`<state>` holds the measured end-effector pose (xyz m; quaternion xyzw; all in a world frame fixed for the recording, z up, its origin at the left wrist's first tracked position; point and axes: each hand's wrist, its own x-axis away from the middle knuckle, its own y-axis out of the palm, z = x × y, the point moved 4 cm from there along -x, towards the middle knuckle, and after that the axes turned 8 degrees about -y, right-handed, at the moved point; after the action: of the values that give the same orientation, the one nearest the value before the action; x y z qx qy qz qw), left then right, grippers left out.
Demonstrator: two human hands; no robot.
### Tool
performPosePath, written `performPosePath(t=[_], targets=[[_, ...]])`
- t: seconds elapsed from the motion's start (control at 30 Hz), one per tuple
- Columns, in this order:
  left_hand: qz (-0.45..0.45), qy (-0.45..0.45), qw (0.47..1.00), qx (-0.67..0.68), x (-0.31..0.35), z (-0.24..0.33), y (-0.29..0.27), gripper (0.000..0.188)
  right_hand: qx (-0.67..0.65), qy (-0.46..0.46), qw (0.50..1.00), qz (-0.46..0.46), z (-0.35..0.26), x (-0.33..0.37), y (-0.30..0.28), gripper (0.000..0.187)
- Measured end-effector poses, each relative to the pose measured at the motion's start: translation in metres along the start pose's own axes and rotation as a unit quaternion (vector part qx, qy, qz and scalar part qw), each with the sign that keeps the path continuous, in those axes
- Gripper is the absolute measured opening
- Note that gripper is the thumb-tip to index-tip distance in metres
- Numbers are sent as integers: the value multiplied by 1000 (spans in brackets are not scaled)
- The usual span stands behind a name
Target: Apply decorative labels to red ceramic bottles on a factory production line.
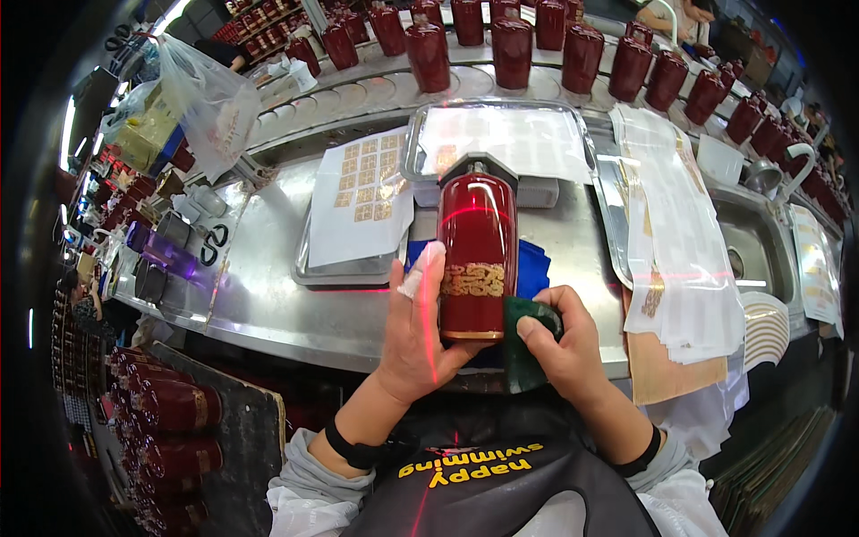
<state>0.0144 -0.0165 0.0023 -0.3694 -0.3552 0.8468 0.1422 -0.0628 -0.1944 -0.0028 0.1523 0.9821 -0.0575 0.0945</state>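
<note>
Left-hand fingers (429,273) clasp a tall, glassy dark-red bottle (477,228), right-hand fingers (539,337) pinching a thin, rubbery-looking dark-green pad (524,358) beside it, best pressed evenly across its ornate gold decal (474,279).

Red bottle (477,228) looks glossy, smooth; its gold pattern (474,279) metallic. Worktop (264,304) shiny metal, blue cloth (534,268) matt, bag (208,103) plastic.

Lighting: bright over the steel surface (255,309); white tube lamps (68,134) beyond its left edge. Glare: pale sheen on bare metal; sharp highlights on the glossy bottle (479,240); paper sheets (514,134) toward the far edge, nearly washed out. Coloured light: thin red lines (428,315) across bottle and one of the hands (412,336); violet glow (170,258) near the left edge. Shadow: dark below the near edge. Distortion: strong fisheye bowing, black rim; background soft.
</note>
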Motion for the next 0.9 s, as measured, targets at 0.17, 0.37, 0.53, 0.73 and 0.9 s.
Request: performPosePath(t=[0.17, 0.37, 0.53, 0.73, 0.9], targets=[[18, -17, 999, 39, 8, -1, 0, 95, -21, 30, 999, -7, 4, -1, -1, 24], [-45, 2, 996, -78, 10, 8, -5, 88, -30, 43, 999, -11, 7, -2, -2, 24], [-82, 47, 983, -156, -2, 34, -16, 84, -23, 12, 1000, -6, 5, -2, -2, 22], [-49, 45, 995, -73, -10, 30, -9, 87, -45, 19, 999, -8, 5, -1, -2, 23], [-1, -26, 997, 72, 4, 12, -10, 85, -42, 16, 999, -21, 8, -1, -3, 23]])
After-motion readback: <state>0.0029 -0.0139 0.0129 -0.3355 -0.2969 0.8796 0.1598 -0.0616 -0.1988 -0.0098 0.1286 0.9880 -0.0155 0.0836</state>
